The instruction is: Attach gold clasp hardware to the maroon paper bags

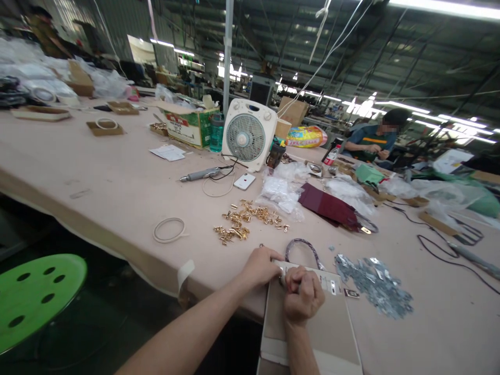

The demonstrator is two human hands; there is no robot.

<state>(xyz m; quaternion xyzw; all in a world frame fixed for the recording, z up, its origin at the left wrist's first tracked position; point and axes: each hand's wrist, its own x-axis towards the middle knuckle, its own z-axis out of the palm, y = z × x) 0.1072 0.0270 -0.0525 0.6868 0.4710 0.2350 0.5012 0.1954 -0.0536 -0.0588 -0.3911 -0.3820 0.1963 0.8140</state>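
Note:
Both my hands meet at the top edge of a beige paper bag [312, 333] that lies flat at the table's near edge. My left hand [261, 266] presses down on the bag's upper left corner with its fingers curled. My right hand [301, 296] is closed in a fist at the bag's top strip, gripping something small I cannot make out. A purple braided cord handle [302, 245] loops out just beyond the hands. Small silver plates sit along the bag's top edge [332, 285].
A heap of silver metal pieces [375, 284] lies right of the bag, a scatter of gold fittings [244, 219] beyond it. A white fan [248, 134], electric screwdriver [200, 175], tape ring [169, 229], maroon bags [330, 207] and plastic packets stand farther back. A green stool [35, 297] is at left. Another person [371, 140] works at the far right.

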